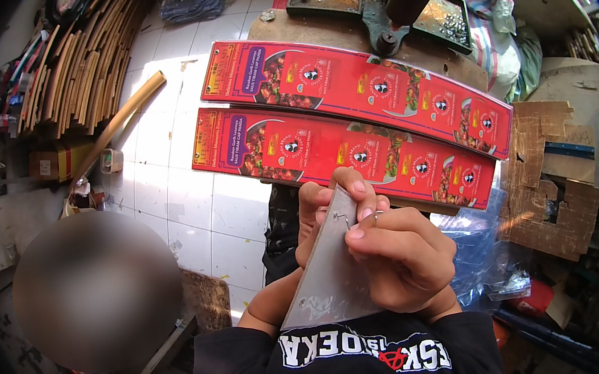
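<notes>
Nearest the person's black shirt (245, 368), the grey panel (331, 282) is held up off the tabletop, its visible long edge running from the chest away and slightly rightward. A small hole (302, 302) marks its near end. The right hand (409, 256) is nearer the chest, on the panel's right, thumb and fingertips closed in a fine pinch on a thin bent wire (343, 217). That wire lies just left of the pinch, at the panel's far corner; it seems to pass through the sheet there, though the fingers hide part of it. The left hand (310, 204) wraps that far end from behind, fingers curled closed on it. Beyond, two red printed strips (355, 90) lie side by side on the tabletop (265, 31), before a metal press (408, 0).
</notes>
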The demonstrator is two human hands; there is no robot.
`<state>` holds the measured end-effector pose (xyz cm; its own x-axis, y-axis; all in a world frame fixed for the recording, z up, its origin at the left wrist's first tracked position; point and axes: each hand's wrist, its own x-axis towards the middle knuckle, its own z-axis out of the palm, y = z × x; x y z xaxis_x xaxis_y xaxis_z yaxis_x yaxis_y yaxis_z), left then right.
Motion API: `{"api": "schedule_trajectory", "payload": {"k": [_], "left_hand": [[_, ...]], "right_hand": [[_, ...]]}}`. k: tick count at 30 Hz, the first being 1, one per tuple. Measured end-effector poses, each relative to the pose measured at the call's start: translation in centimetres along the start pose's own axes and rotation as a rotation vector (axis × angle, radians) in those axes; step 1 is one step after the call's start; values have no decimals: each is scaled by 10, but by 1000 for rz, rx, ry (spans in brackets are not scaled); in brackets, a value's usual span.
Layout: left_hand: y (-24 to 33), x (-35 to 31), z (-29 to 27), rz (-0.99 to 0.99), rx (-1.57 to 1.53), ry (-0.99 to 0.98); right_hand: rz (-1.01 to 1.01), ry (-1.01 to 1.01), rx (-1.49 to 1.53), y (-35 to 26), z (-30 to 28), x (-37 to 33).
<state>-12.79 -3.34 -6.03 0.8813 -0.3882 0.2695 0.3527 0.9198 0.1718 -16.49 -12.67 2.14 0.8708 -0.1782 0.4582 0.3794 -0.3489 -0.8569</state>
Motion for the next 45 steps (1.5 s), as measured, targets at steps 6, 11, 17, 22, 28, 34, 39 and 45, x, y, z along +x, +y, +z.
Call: {"api": "schedule_trajectory", "payload": {"k": [6,11,17,22,28,34,39,45], "left_hand": [[0,1,1,-25,25,45],[-2,8,10,-8,157,3],[-10,19,13,-20,347,-13],[-16,24,15,-17,540,27],[-18,30,17,-18,579,31],[-17,31,15,-43,545,30],[-6,29,2,-110,346,-41],[2,17,-10,-137,147,-92]], "right_hand": [[54,9,82,6,-1,3],[170,59,278,14,-15,-1],[263,219,408,22,-27,-4],[275,281,469,28,-31,-2],[257,306,497,34,-35,-2],[243,287,547,38,-36,-2],[243,293,563,31,-32,-4],[126,215,270,19,-16,-14]]}}
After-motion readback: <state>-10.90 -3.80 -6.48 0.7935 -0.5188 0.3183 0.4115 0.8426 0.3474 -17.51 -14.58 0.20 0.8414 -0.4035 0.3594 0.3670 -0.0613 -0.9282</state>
